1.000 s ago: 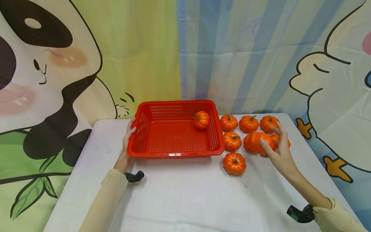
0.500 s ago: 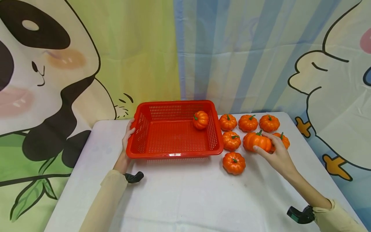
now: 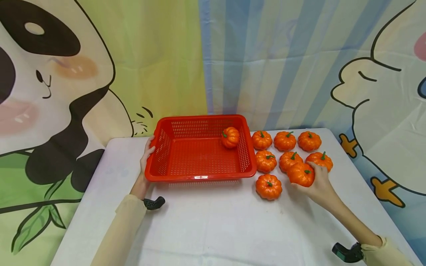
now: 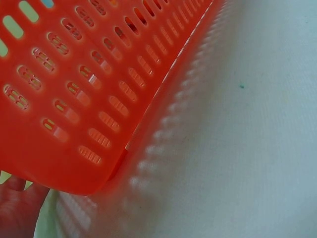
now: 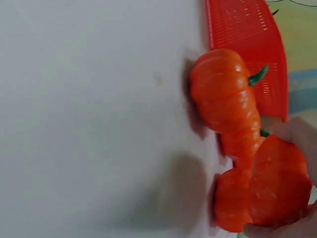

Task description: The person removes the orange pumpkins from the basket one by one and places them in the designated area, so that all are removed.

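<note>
My left hand point(image 3: 146, 162) grips the left rim of a red plastic basket point(image 3: 199, 177), whose perforated wall fills much of the left wrist view. Inside, towards the right, sits one small orange toy pumpkin point(image 3: 230, 137). My right hand point(image 3: 320, 186) holds another orange toy pumpkin point(image 3: 300, 174) between thumb and fingers, its green stem facing right. In the right wrist view this held pumpkin point(image 5: 280, 183) appears above the table, partly covering others. Just behind it stand a pumpkin point(image 3: 288, 161) and, by my fingers, another pumpkin point(image 3: 321, 160).
More pumpkins stand right of the basket: a back row including a pumpkin point(image 3: 284, 141), a middle pumpkin point(image 3: 265, 161), and a front pumpkin point(image 3: 269, 187). A white cloth covers the table point(image 3: 213, 221). A cartoon-printed curtain point(image 3: 259, 66) hangs behind.
My right hand has brought its pumpkin nearer the front of the table and turned it, uncovering the pumpkin behind. My left hand and the basket have stayed put.
</note>
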A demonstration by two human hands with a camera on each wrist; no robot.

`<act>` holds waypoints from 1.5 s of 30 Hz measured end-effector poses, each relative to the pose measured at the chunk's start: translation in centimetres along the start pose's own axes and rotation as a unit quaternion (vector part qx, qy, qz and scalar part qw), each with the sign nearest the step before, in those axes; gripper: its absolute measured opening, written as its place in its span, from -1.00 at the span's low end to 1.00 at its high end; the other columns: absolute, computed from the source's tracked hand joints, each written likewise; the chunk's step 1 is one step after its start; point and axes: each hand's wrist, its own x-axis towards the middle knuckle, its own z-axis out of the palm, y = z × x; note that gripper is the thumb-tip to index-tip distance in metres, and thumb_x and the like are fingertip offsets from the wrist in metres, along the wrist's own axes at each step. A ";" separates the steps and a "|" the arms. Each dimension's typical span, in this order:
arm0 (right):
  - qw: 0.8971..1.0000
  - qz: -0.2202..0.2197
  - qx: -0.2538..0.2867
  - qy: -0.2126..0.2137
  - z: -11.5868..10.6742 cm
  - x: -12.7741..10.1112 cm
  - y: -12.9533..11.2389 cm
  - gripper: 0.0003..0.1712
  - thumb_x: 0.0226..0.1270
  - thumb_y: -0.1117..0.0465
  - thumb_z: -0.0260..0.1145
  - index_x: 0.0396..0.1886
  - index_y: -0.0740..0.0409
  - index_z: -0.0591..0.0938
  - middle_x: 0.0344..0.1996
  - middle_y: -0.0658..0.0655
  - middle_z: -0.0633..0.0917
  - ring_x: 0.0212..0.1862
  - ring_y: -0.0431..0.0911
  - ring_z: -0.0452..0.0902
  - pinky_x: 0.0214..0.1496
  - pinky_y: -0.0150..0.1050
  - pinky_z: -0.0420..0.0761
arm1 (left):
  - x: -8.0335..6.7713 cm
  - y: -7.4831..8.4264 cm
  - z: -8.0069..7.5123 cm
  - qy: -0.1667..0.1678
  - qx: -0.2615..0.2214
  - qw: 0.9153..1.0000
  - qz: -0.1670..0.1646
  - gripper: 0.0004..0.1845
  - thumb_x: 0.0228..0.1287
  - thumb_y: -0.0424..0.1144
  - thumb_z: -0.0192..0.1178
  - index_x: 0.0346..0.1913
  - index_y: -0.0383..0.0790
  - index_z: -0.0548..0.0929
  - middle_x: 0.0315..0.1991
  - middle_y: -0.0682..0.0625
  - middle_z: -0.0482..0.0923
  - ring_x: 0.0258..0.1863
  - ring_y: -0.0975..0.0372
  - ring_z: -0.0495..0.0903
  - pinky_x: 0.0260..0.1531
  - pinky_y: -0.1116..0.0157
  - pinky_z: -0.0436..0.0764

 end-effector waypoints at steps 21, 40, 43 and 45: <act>0.999 0.005 -0.041 -0.030 2.4 -0.1 2.7 0.26 -0.07 -0.08 0.58 0.37 0.53 0.07 0.20 0.56 0.13 0.17 0.39 0.21 0.18 0.44 0.34 | 0.2 0.3 0.3 -0.002 -0.021 1.000 -0.001 -0.43 0.54 -0.25 -0.43 0.53 0.15 -0.13 0.50 0.01 -0.05 0.10 0.25 0.37 -0.03 0.39 0.60; 0.997 -0.060 -0.051 0.019 0.2 -0.5 0.1 0.16 0.04 0.01 0.53 0.40 0.53 0.08 0.24 0.59 0.17 0.20 0.41 0.18 0.13 0.44 0.34 | -0.1 0.2 0.3 0.007 -0.012 1.000 -0.006 -0.43 0.53 -0.25 -0.45 0.53 0.15 -0.13 0.49 0.01 -0.05 0.13 0.22 0.33 -0.07 0.42 0.60; 0.997 -0.066 -0.037 0.010 -0.3 -0.7 -1.3 0.15 0.11 0.03 0.49 0.44 0.49 0.03 0.27 0.58 0.17 0.21 0.40 0.19 0.12 0.43 0.36 | 0.0 0.2 0.3 0.007 -0.017 1.000 -0.006 -0.43 0.53 -0.25 -0.44 0.53 0.14 -0.13 0.49 0.01 -0.06 0.13 0.21 0.32 -0.07 0.42 0.60; 0.997 -0.065 -0.031 -0.003 -0.4 -1.0 -2.1 0.15 0.14 0.02 0.46 0.47 0.47 -0.01 0.29 0.57 0.17 0.22 0.41 0.19 0.11 0.44 0.37 | 0.0 0.2 0.2 0.006 -0.018 1.000 -0.006 -0.43 0.53 -0.25 -0.45 0.53 0.14 -0.13 0.48 0.02 -0.06 0.13 0.21 0.32 -0.07 0.42 0.59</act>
